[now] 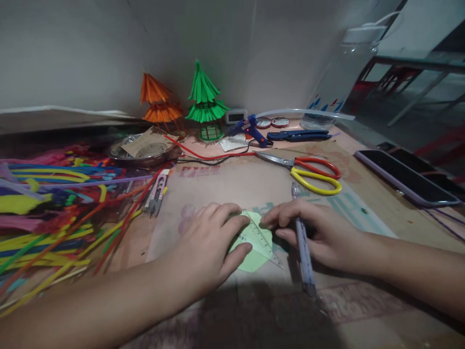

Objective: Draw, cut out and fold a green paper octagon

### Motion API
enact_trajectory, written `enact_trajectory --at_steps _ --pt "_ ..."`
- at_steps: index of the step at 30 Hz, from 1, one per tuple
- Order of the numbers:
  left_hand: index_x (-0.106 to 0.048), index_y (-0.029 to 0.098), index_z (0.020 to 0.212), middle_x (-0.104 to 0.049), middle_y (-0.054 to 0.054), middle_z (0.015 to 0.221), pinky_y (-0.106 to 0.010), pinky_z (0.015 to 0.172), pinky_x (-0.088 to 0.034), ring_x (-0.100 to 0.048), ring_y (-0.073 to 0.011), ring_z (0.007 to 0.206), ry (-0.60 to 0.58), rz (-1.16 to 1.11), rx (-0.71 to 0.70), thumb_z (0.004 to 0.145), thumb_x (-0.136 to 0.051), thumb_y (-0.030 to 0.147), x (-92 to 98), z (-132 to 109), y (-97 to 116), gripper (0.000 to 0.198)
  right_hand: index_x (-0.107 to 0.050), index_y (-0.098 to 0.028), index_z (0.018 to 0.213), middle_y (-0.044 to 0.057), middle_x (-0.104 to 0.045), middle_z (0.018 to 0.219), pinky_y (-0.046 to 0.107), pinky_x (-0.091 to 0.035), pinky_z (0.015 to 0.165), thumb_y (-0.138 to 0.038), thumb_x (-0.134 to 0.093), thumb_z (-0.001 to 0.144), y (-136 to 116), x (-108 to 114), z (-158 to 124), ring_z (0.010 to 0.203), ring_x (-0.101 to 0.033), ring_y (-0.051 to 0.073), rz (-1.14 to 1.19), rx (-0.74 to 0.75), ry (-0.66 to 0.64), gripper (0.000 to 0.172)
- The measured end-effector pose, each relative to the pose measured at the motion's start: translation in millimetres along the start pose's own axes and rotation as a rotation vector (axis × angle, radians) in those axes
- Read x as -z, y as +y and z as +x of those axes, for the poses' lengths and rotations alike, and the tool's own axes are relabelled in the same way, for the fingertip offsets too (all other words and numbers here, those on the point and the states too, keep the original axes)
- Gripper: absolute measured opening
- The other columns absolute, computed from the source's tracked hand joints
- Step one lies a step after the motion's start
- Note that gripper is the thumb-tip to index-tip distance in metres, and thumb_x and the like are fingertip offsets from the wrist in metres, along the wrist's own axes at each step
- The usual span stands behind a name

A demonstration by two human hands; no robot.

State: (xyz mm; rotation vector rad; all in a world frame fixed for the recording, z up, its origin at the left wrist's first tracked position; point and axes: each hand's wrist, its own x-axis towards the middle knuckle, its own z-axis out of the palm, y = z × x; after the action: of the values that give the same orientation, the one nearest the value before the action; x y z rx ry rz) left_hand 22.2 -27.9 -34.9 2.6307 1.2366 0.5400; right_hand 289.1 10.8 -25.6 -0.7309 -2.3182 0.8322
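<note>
A light-green piece of paper (250,261) with cut corners lies on the work surface between my hands. A clear set square (262,238) with ruler markings rests across it. My left hand (210,242) lies on the left side of the paper and set square, fingers stretched and thumb apart. Opposite, my right hand (319,235) is closed with a pale purple pen (304,252) between its fingers. Its fingertips touch or nearly touch the right edge of the paper. The pen slants, one end toward the scissors, the other toward me.
Scissors (312,175) with red and yellow handles lie beyond my right hand. Thread snips (158,193) and many pipe cleaners (54,232) lie left. Behind stand orange (160,104) and green (206,97) pipe-cleaner towers, a blue glue gun (250,130) and a metal dish (141,157). A phone (407,177) lies right.
</note>
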Motion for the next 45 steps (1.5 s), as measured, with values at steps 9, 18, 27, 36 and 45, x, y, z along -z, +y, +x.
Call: enact_trajectory --at_steps 9,18,27,36,45 --pt "-0.064 0.024 0.110 -0.067 -0.008 0.123 -0.048 0.095 -0.045 -0.061 -0.0292 0.115 -0.011 -0.053 -0.070 0.106 -0.052 0.039 7.2 0 -19 0.020 -0.054 -0.023 0.096 0.008 -0.075 0.107 0.034 -0.061 0.082 -0.025 -0.065 0.098 -9 -4 1 0.093 -0.074 0.019 0.260 -0.192 0.052 0.012" --pt "-0.059 0.023 0.085 -0.070 -0.009 0.122 -0.049 0.089 -0.048 -0.064 -0.0311 0.111 0.005 -0.031 -0.086 0.105 -0.052 0.051 8.2 0 -20 0.035 -0.051 -0.024 0.093 0.007 -0.071 0.100 0.036 -0.050 0.081 -0.022 -0.061 0.099 -2 0 -2 0.092 -0.064 0.022 -0.183 0.020 -0.045 0.012" --pt "-0.058 0.022 0.077 -0.070 -0.010 0.120 -0.047 0.084 -0.048 -0.063 -0.0319 0.106 0.004 0.064 -0.106 0.100 -0.058 0.058 8.2 2 -16 0.043 -0.050 -0.024 0.088 0.001 -0.067 0.086 0.031 -0.044 0.070 -0.026 -0.071 0.089 -14 -12 6 0.079 -0.060 0.019 -0.027 -0.344 0.013 0.021" --pt "-0.066 0.020 0.100 -0.070 -0.005 0.097 -0.039 0.077 -0.045 -0.062 -0.0227 0.086 0.061 0.071 -0.320 0.109 -0.051 0.036 8.9 -4 -14 0.024 -0.047 -0.023 0.084 -0.001 -0.057 0.079 0.028 -0.041 0.068 -0.012 -0.057 0.090 -22 -8 12 0.074 -0.052 0.017 -0.071 -0.366 -0.093 0.016" --pt "-0.064 0.017 0.114 -0.073 -0.009 0.130 -0.040 0.110 -0.050 -0.066 -0.0226 0.123 0.006 -0.038 -0.472 0.105 -0.046 0.010 7.8 -4 -22 0.021 -0.052 -0.022 0.089 0.002 -0.062 0.085 0.030 -0.042 0.072 -0.010 -0.051 0.089 -14 16 17 0.079 -0.057 0.020 -0.102 -0.330 -0.204 0.012"
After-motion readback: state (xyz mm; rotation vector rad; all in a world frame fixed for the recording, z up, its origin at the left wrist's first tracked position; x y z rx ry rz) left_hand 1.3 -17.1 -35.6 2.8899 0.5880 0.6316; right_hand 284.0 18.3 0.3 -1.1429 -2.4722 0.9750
